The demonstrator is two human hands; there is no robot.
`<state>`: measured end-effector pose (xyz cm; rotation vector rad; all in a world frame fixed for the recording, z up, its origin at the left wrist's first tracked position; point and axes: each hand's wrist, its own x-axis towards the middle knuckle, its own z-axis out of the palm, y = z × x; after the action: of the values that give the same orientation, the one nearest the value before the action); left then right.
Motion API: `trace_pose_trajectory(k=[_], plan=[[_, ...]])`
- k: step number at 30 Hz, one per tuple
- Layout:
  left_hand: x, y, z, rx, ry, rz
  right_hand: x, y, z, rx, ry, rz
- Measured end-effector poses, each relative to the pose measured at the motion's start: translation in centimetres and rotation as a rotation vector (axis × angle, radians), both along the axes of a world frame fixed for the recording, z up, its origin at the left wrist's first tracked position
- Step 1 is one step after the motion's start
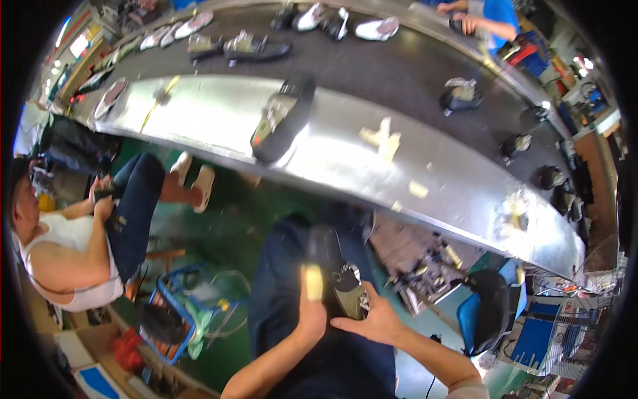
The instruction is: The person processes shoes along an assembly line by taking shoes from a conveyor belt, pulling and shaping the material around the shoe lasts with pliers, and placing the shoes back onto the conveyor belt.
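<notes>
Head view. The left hand (pixel 311 312) is closed around a black shoe (pixel 332 269) resting on the person's lap, gripping it from its left side; a pale yellow patch shows at the fingers, and what it is cannot be told. The right hand (pixel 372 318) lies on the shoe's near end from the right, fingers spread flat against an olive and silvery part of the upper, pressing rather than clenched. The shoe is long and dark, its matte sole turned upward, toe pointing away from both hands.

Beyond the hands runs a curved metal bench (pixel 199 113), shiny and smooth, with scraps of yellowish tape stuck to it. On it, straight ahead of the left hand, lies a second shoe (pixel 282 120), black with an olive upper. Further off is a dark conveyor belt (pixel 372 63) carrying more shoes in a row. Left of the left hand sits another person (pixel 73 246) in a white sleeveless top. Right of the right hand stands a blue chair (pixel 488 309) with a black seat
</notes>
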<state>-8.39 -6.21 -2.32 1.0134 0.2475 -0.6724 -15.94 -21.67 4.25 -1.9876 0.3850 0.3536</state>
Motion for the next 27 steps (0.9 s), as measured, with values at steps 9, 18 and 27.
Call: trace_pose_trajectory(k=[9, 18, 27], plan=[[12.4, 3.1, 8.1, 0.437, -0.926, 0.192, 14.3, -19.6, 10.0, -0.069, -0.218, -0.402], [25.1, -1.9, 7.5, 1.1, -1.134, 0.102, 24.1, -32.5, 4.3, -1.057, -0.287, -0.564], [16.0, -1.0, 5.2, 0.703, -1.293, 0.244, 16.2, -5.1, 7.9, -0.329, -0.643, -0.095]])
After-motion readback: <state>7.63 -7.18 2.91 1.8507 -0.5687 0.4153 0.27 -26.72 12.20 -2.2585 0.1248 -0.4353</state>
